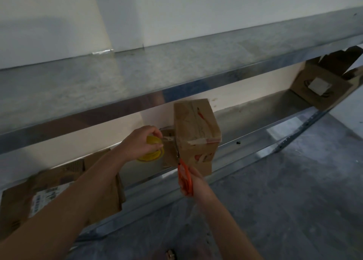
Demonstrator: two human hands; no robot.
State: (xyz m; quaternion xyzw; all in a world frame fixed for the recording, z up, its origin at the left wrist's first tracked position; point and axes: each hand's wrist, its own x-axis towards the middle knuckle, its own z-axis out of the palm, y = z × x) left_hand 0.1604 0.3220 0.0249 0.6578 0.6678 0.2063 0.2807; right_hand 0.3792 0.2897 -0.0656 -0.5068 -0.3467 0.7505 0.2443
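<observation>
A brown cardboard box [196,134] stands upright on the lower metal shelf [245,126], taped along its top and front. My left hand [140,142] grips a yellow roll of tape [152,151] just left of the box, and a strip of tape stretches from the roll to the box's side. My right hand [196,183] holds orange-handled scissors [184,176] below the box, blades pointing up at the tape strip by the box's left edge.
A flattened cardboard box [59,191] with a white label lies on the lower shelf at left. An open cardboard box [322,83] sits at the shelf's far right. An upper metal shelf [157,73] overhangs. Grey concrete floor [284,191] spreads at right.
</observation>
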